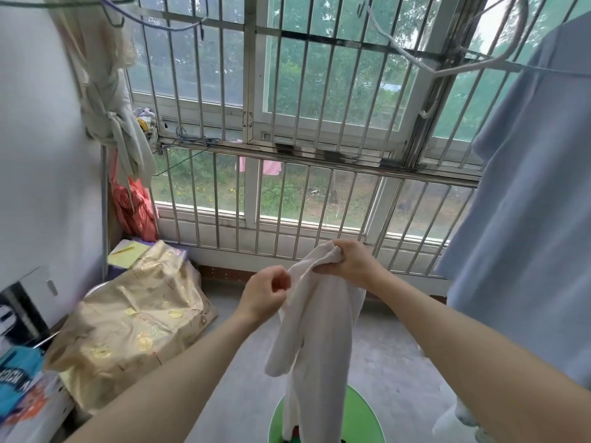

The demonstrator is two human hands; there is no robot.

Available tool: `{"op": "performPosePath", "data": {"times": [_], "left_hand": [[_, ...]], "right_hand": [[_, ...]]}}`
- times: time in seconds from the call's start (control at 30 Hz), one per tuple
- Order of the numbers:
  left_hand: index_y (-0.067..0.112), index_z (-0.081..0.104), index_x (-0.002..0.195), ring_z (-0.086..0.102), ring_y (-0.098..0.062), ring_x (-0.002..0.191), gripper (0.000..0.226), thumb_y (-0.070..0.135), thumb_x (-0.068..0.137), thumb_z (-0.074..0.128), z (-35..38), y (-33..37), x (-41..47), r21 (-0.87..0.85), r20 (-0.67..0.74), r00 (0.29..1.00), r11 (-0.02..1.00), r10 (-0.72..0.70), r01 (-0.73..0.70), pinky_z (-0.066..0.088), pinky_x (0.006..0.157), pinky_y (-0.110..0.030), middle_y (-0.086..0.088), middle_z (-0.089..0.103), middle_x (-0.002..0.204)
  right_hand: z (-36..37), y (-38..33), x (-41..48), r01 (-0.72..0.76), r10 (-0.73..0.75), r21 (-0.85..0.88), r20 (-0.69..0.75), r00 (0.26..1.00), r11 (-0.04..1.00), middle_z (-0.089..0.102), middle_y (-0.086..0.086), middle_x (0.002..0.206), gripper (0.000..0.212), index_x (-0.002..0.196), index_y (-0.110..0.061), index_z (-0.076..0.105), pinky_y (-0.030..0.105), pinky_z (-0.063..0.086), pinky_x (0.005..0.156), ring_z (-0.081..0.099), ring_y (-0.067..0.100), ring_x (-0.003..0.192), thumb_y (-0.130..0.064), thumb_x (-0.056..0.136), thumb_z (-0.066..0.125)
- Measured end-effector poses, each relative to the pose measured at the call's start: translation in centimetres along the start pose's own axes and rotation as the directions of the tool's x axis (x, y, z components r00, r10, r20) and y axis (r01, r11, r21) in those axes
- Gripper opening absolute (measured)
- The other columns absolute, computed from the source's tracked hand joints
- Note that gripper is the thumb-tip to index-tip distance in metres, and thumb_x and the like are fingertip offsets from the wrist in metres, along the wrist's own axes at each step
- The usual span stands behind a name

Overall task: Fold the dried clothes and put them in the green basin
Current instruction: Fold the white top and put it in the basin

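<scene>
Softly limp, the white garment (316, 330) hangs in long matte folds, its bunched top gripped in the curled right hand (350, 262). The left hand (263, 294) pinches the edge just beside it. Below, the round green basin (363, 420) is half hidden by the cloth and cut off at the frame's bottom.

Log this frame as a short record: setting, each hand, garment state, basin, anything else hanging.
setting: indoors by a barred window
right hand: grips the bunched top of a white garment
left hand: pinches the garment's edge just below
garment state: hanging down, not yet folded
green basin: on the floor beneath the garment
also hanging: light blue garment, at right
</scene>
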State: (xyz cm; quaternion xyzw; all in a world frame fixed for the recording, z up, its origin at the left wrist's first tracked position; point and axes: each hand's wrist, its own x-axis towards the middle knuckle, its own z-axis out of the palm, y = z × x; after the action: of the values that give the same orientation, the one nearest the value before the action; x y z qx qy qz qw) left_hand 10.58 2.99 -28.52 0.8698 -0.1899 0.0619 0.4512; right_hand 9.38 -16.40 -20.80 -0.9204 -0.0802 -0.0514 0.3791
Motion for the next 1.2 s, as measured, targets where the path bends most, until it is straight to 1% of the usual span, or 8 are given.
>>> {"op": "performPosePath", "data": {"times": [0.13,0.3,0.47,0.63,0.77,0.87,0.97,1.2], "left_hand": [[0.014,0.070,0.090,0.050,-0.019,0.088,0.020,0.004,0.083,0.055,1.6,0.1,0.0,0.064,0.019,1.000,0.998,-0.005,0.004,0.046,0.080,-0.028,-0.001,0.050,0.093],[0.015,0.043,0.102,0.049,-0.028,0.098,0.019,0.021,0.086,0.049,1.5,-1.0,-0.8,0.285,0.057,0.884,0.856,-0.465,0.432,0.043,0.081,-0.039,-0.005,0.043,0.111],[0.016,0.057,0.111,0.038,-0.027,0.114,0.024,0.012,0.089,0.049,0.3,-2.6,-0.8,0.655,0.043,0.907,0.697,-0.419,0.290,0.040,0.096,-0.039,-0.006,0.037,0.123],[0.020,0.068,0.074,0.049,-0.019,0.108,0.020,0.027,0.085,0.054,0.5,-2.0,0.4,0.096,-0.007,0.992,0.987,-0.129,0.129,0.040,0.096,-0.037,-0.002,0.057,0.110],[0.018,0.048,0.101,0.054,-0.010,0.090,0.068,0.071,0.061,0.063,1.3,0.8,0.0,-0.194,0.041,0.996,0.978,-0.075,0.082,0.048,0.077,-0.030,0.005,0.056,0.100],[0.018,0.043,0.116,0.060,-0.024,0.092,0.051,0.028,0.073,0.069,2.6,0.8,0.4,0.022,0.171,0.983,0.998,-0.061,0.058,0.050,0.074,-0.037,-0.003,0.063,0.102],[0.011,0.056,0.089,0.061,-0.034,0.091,0.020,-0.001,0.075,0.048,2.4,-0.2,0.8,0.233,0.092,0.992,0.971,-0.081,0.057,0.046,0.068,-0.036,-0.012,0.068,0.093],[0.020,0.043,0.059,0.059,-0.032,0.085,0.023,0.001,0.072,0.041,-0.3,-2.0,1.6,0.306,0.044,0.991,0.946,-0.124,0.104,0.044,0.064,-0.036,-0.007,0.066,0.082]], "right_hand": [[0.0,-0.6,0.1,-0.011,0.011,0.006,0.011,1.000,1.000,0.053,0.000,0.071,0.025,0.075,-0.007,0.063,0.024,0.039,0.064,0.048,0.011,0.069,-0.022,0.073,0.082],[-1.1,-0.8,0.1,-0.044,0.046,0.102,-0.012,0.999,0.994,0.044,-0.002,0.069,0.023,0.071,-0.011,0.059,0.021,0.039,0.068,0.044,0.011,0.072,-0.014,0.072,0.082],[-2.2,0.1,-0.1,-0.090,0.097,0.121,-0.054,0.994,0.989,0.049,0.003,0.076,0.033,0.090,0.007,0.063,0.014,0.041,0.067,0.049,0.011,0.076,-0.012,0.071,0.082],[-2.0,-0.2,-0.4,-0.090,0.095,0.108,-0.040,0.995,0.990,0.049,0.000,0.072,0.022,0.074,-0.010,0.059,0.012,0.040,0.064,0.049,0.012,0.075,-0.012,0.072,0.082],[-1.8,-0.7,-0.3,-0.065,0.066,0.016,-0.068,0.996,0.998,0.056,0.001,0.074,0.026,0.082,-0.005,0.065,0.028,0.045,0.072,0.052,0.013,0.075,-0.022,0.072,0.082],[-1.9,-1.0,-0.4,-0.031,0.026,-0.077,-0.064,0.998,0.997,0.055,-0.003,0.069,0.022,0.072,-0.014,0.061,0.031,0.044,0.067,0.051,0.011,0.069,-0.026,0.074,0.081],[-2.2,-0.3,-0.6,-0.026,0.017,-0.179,-0.052,0.999,0.983,0.055,-0.001,0.070,0.030,0.071,-0.010,0.059,0.036,0.045,0.068,0.053,0.016,0.072,-0.030,0.074,0.080],[-2.8,0.8,-2.1,-0.109,0.109,-0.225,-0.013,0.994,0.968,0.052,-0.011,0.066,0.031,0.066,-0.014,0.053,0.018,0.038,0.058,0.048,0.005,0.064,-0.031,0.078,0.077]]}}
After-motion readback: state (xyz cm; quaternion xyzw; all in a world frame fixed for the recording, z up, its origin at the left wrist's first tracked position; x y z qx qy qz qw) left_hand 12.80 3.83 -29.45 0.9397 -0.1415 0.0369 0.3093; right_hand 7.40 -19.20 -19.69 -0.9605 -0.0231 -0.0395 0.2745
